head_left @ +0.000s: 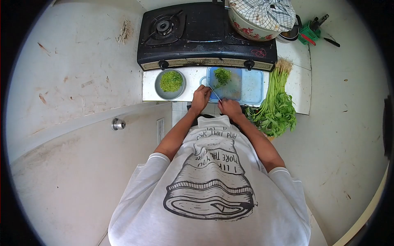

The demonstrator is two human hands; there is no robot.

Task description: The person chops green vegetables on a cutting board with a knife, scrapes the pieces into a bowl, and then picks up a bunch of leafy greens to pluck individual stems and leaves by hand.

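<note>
My right hand (230,108) grips a thin knife (215,93) whose blade points up and left over the near edge of a blue cutting board (251,87). A small pile of chopped greens (223,76) lies on the board beyond the blade. Just left of the blade, my left hand (200,98) sits with curled fingers at the board's near left corner; whether it holds anything is not visible. A grey bowl (158,87) of chopped greens stands to the left of the board.
A bunch of long-stemmed leafy greens (277,107) lies right of the board on the white counter (298,84). Behind is a black two-burner stove (197,37) with a cloth-covered pot (262,18). A green holder (308,36) stands at the far right.
</note>
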